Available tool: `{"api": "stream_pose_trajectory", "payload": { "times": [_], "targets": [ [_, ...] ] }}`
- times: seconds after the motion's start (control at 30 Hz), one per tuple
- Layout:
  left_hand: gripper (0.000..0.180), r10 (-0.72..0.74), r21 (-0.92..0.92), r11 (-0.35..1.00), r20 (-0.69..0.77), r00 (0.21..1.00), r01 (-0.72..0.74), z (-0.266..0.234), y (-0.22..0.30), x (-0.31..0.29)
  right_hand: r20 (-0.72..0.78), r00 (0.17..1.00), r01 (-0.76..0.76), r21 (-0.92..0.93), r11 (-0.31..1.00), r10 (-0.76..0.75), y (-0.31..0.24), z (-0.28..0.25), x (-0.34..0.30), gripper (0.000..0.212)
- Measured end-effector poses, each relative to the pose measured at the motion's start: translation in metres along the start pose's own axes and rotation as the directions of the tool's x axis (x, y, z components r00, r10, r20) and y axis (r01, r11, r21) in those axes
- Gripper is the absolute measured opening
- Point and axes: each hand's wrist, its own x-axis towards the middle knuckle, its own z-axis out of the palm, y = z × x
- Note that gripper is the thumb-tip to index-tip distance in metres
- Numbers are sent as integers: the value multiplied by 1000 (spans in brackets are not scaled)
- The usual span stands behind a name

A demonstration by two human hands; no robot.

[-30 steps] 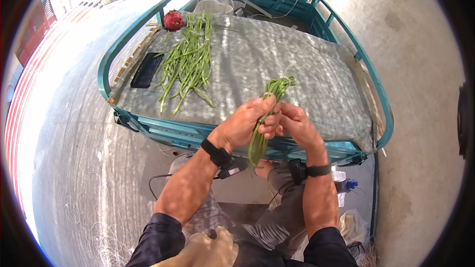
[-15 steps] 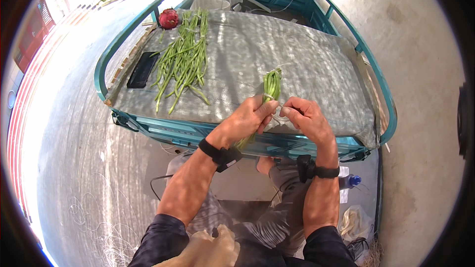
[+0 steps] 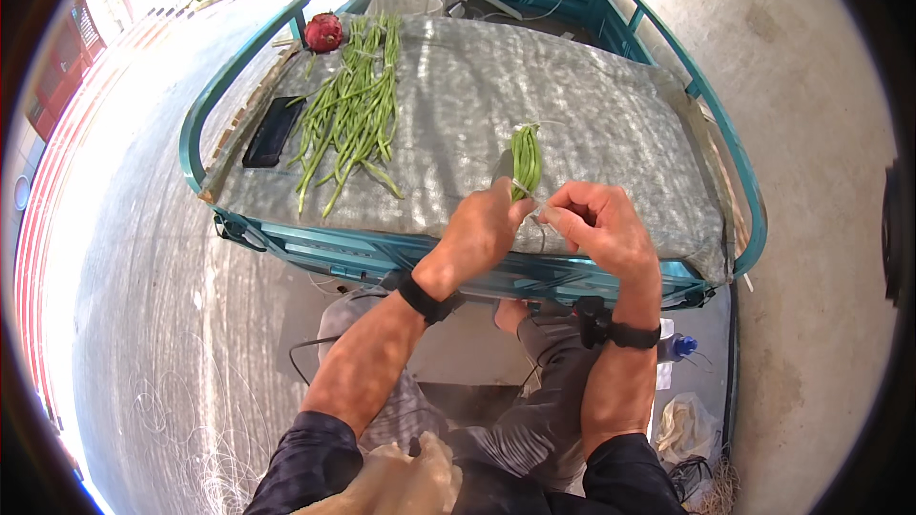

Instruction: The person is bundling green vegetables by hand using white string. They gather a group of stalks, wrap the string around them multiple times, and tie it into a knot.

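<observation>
A small bundle of long green beans point(image 3: 526, 157) lies folded near the front edge of the grey covered surface. White string is at its top and around it lower down. My left hand point(image 3: 480, 232) is closed at the bundle's near end, its back turned up so that most of its fingers are hidden. Just to the right, my right hand point(image 3: 608, 231) pinches a thin white string point(image 3: 536, 214) between thumb and forefinger. A larger spread of loose long beans point(image 3: 345, 124) rests to the left.
A red dragon fruit point(image 3: 323, 32) and a dark phone point(image 3: 273, 133) lie at the left. Teal cart rails point(image 3: 730, 148) border the grey cover point(image 3: 611, 124). A bottle with a blue cap point(image 3: 679, 347) and a plastic bag point(image 3: 688, 427) are at lower right.
My left hand has rolled over, hiding its thumb and the bundle's lower tail. My right hand has shifted slightly right and up, still pinching.
</observation>
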Motion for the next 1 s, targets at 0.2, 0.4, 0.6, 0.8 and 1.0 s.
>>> {"api": "stream_pose_trajectory", "payload": {
  "times": [0.2,0.4,0.6,0.8,1.0],
  "targets": [
    [27,-108,140,986,136,985,89,6,5,0,42,998,37,24,999,-38,-15,14,6,18],
    [29,288,-333,913,112,951,-237,17,-30,-6,67,986,147,87,985,-154,-26,36,21,17],
    [30,-59,-934,113,334,941,338,7,-2,-14,228,811,491,236,838,-539,-53,44,24,35],
    [37,-180,-785,102,589,787,611,-13,15,5,-160,913,381,659,648,-374,0,2,14,28],
    [37,-89,-810,6,584,807,587,-10,10,3,-23,976,-205,259,944,218,76,3,30,25]
  ]
}}
